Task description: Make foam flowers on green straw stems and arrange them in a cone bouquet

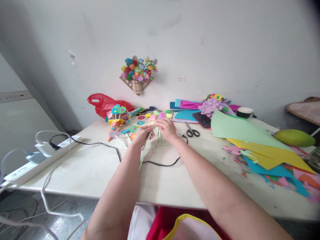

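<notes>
My left hand (pixel 143 135) and my right hand (pixel 166 129) meet over the middle of the table, both closed with fingertips together. Between them are pale green paper strips (pixel 145 150), their ends hanging down towards the tabletop. What exactly the fingertips pinch is partly hidden. Just beyond the hands lie small coloured flower pieces, among them a pink one (pixel 162 115) and a yellow one (pixel 169 115). To the left of my left hand rest paper flowers (pixel 132 129) on pale green stems. Black-handled scissors (pixel 192 132) lie to the right of my right hand.
A black cable (pixel 160 164) crosses the table under my arms. On the left stand a power strip (pixel 22 172), an orange cone of flowers (pixel 115 125) and a red plastic bag (pixel 105 103). Coloured sheets (pixel 265 150), scraps, a phone (pixel 202 119) and a green fruit (pixel 294 137) occupy the right.
</notes>
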### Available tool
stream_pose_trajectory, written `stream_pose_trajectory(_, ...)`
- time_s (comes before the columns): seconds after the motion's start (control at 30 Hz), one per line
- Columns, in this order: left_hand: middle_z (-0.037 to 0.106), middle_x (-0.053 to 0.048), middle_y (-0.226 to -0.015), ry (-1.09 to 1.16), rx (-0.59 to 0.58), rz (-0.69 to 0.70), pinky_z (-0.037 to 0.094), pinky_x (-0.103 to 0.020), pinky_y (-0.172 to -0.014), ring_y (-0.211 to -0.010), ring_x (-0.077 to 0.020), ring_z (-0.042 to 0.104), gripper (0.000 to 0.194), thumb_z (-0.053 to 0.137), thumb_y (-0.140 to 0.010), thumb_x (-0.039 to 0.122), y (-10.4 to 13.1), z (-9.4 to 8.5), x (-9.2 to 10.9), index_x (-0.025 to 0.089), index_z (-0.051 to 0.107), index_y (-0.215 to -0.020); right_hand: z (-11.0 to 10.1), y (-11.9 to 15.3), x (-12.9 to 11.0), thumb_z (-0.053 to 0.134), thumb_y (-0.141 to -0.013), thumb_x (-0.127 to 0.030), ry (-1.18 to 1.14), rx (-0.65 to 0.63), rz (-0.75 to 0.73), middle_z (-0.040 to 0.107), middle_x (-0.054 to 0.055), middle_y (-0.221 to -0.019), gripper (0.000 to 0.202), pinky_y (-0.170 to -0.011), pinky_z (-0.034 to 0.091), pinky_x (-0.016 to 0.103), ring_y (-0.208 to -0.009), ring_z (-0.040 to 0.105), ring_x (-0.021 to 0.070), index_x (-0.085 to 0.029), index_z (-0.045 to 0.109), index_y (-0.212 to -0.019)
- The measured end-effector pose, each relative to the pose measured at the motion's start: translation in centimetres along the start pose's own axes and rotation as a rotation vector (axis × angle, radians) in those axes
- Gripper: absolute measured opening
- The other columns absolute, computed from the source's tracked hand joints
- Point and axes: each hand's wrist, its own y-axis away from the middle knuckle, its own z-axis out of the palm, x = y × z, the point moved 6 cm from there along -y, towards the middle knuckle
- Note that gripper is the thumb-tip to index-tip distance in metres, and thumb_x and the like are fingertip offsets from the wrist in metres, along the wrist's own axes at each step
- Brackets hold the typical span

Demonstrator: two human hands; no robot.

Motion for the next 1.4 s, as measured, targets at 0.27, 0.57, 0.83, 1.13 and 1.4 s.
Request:
stream_pose_trajectory(0.27,0.057,-0.002,-0.049,-0.008,0.076,-0.022,0.033,-0.02,-0.038,-0.037,-0.0085,0.047,0.021,0.069,-0.058,0.026,0.3,0.5,0.3,0.011,0.06,-0.07,-0.3,0.2,-1.0,0.045,-0.085,-0.016,0.032,-0.014,0.037,0.067,0.001,-0.109,0.031,-0.091,0.037,0.039,-0.104,0.05,0.0219,-0.025,0.071,-0.101)
stream_pose_trajectory(0.57,0.058,-0.001,-0.048,-0.022,0.139,0.004,0.033,-0.022,-0.038,-0.037,-0.0099,0.049,0.023,0.071,-0.057,0.027,-0.3,0.0,-0.4,0.012,0.061,-0.071,-0.1,0.1,-1.6,0.045,-0.082,-0.014,0.124,-0.019,0.015,0.067,0.005,-0.107,0.031,-0.089,0.036,0.04,-0.105,0.049,0.0246,-0.018,0.07,-0.099)
stream_pose_trajectory(0.83,0.057,-0.001,-0.047,-0.02,0.14,0.03,0.034,-0.022,-0.039,-0.037,-0.0102,0.049,0.026,0.072,-0.056,0.029,-0.6,-0.2,-0.6,0.011,0.062,-0.072,0.4,0.2,-2.4,0.044,-0.082,-0.015,0.172,-0.041,-0.005,0.066,0.007,-0.11,0.03,-0.086,0.036,0.039,-0.108,0.047,0.0258,-0.017,0.07,-0.098)
stream_pose_trajectory(1.13,0.058,-0.002,-0.049,0.021,0.142,0.002,0.035,-0.021,-0.041,-0.039,-0.0094,0.049,0.019,0.068,-0.056,0.024,-0.1,-0.6,-0.2,0.012,0.059,-0.068,-0.9,0.5,-2.3,0.05,-0.069,-0.013,0.095,-0.016,0.002,0.062,0.006,-0.117,0.043,-0.094,0.032,0.04,-0.105,0.047,0.0255,-0.017,0.065,-0.11)
stream_pose_trajectory(1.4,0.057,-0.001,-0.048,0.066,0.11,-0.031,0.036,-0.02,-0.041,-0.039,-0.0081,0.048,0.018,0.069,-0.056,0.023,-0.2,-0.5,-0.6,0.012,0.058,-0.066,-0.7,0.6,-2.1,0.049,-0.067,-0.013,0.093,-0.077,-0.055,0.053,0.003,-0.13,0.052,-0.095,0.029,0.04,-0.109,0.044,0.0254,-0.019,0.06,-0.117)
